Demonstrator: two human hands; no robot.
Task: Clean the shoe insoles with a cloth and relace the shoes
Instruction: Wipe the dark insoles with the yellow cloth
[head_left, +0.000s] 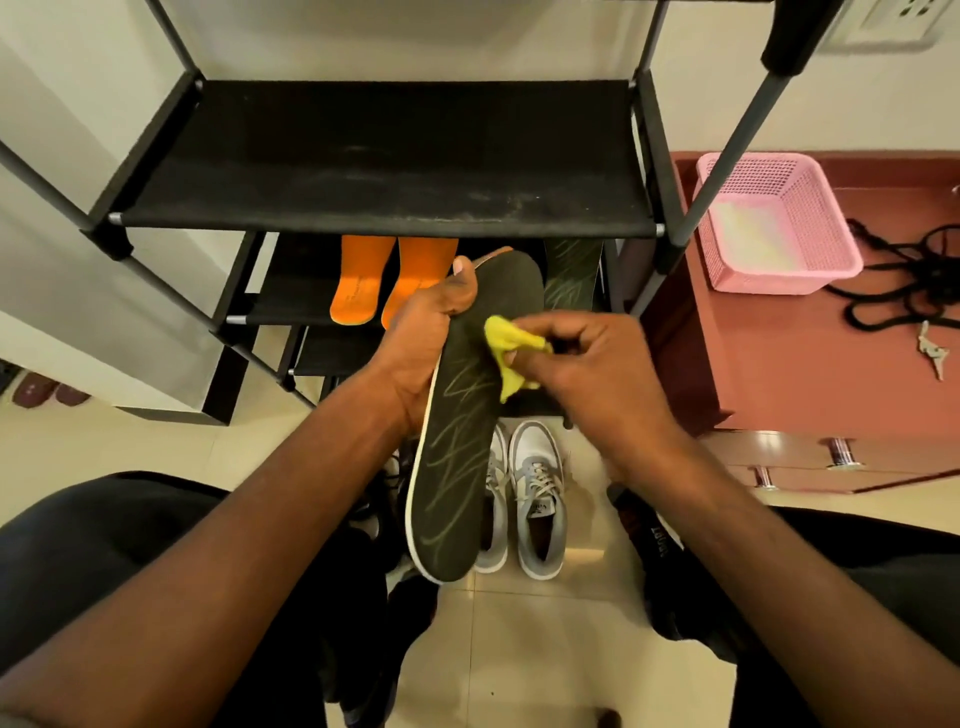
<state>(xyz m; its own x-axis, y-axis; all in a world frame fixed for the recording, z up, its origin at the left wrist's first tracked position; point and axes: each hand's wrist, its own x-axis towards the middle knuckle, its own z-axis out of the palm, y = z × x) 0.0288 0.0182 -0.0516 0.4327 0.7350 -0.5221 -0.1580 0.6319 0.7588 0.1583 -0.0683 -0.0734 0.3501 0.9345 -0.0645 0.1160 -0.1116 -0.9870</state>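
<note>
A dark insole is being wiped with a yellow cloth, above the shoes.

The left hand (426, 332) grips the dark insole (467, 415) at its upper part; the right hand (597, 374) pinches the yellow cloth (506, 345) against it. Grey shoes (524, 509) stand on the floor below, and two orange insoles (384, 280) lie on the shelf (270, 312).

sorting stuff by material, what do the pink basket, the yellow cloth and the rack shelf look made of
Pink basket: moulded plastic, going by its perforated lattice walls. Yellow cloth: soft fabric, perhaps microfibre, crumpled in the right hand. Rack shelf: matte black fabric, dusty, stretched between grey tubes.
</note>
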